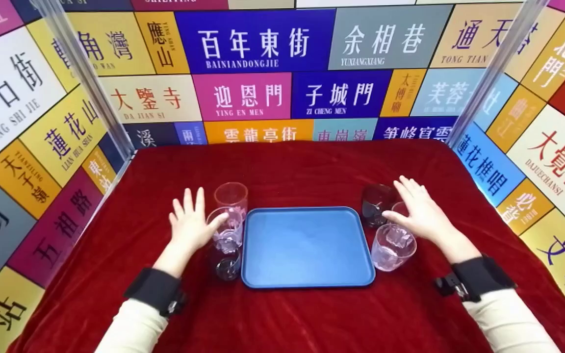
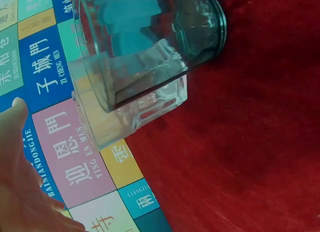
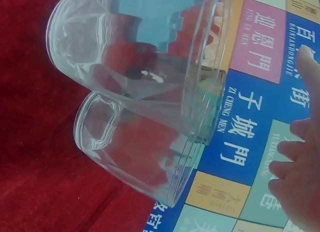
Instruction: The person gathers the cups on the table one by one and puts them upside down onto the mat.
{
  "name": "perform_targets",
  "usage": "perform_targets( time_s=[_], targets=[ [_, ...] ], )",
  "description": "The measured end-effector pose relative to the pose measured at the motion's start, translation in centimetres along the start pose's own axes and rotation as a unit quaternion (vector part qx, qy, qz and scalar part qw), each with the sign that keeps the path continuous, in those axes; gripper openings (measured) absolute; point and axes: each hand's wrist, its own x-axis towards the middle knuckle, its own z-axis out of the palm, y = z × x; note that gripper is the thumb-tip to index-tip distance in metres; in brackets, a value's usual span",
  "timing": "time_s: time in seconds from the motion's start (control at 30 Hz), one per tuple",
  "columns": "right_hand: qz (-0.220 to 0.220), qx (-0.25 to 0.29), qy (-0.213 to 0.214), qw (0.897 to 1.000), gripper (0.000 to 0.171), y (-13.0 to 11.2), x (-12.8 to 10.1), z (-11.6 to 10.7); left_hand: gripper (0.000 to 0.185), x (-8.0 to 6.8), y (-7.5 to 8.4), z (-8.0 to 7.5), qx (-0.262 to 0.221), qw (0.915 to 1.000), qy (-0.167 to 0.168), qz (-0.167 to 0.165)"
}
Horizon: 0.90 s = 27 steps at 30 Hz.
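My left hand (image 1: 192, 223) is held with its fingers spread next to three glasses on the left, its thumb overlapping the rim of a clear glass (image 1: 227, 235) in the head view. Behind that stands an orange-rimmed glass (image 1: 232, 196), and in front a dark grey glass (image 1: 226, 267), also close up in the left wrist view (image 2: 200, 22). Over on the right, my right hand (image 1: 421, 213) has its fingers extended beside a dark glass (image 1: 374, 208) and a front clear glass (image 1: 393, 250). It partly hides another clear glass (image 1: 400, 210). Neither hand grips anything.
A blue rectangular tray (image 1: 307, 247) lies between the two groups of glasses. Red cloth (image 1: 282, 318) covers the table. Clear upright posts (image 1: 91, 83) stand at the back corners, before walls covered in colourful street-name signs (image 1: 258, 39).
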Motion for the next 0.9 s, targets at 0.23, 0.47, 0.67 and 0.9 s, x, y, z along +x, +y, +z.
perform_targets(
  time_s=[0.23, 0.47, 0.67, 0.9],
  targets=[
    [-0.001, 0.162, 0.281, 0.946, 0.035, 0.3, -2.5, -0.4, 0.060, -1.8, -1.9, -0.2, -0.063, 0.9805, 0.173, 0.068],
    [0.110, 0.375, 0.298, 0.871, 0.020, 3.4, -7.9, 2.6, 0.046, -5.3, -2.9, 0.3, -0.137, 0.9605, 0.235, 0.058],
    [0.183, 0.331, 0.143, 0.915, 0.038, 2.4, -11.4, 4.9, 0.045, -7.0, -2.5, 0.5, -0.171, 0.9574, 0.230, 0.034],
    [0.236, 0.317, 0.087, 0.915, 0.071, -3.0, -10.6, 5.4, 0.049, -6.8, -1.7, 0.7, -0.175, 0.9681, 0.178, 0.028]
  ],
)
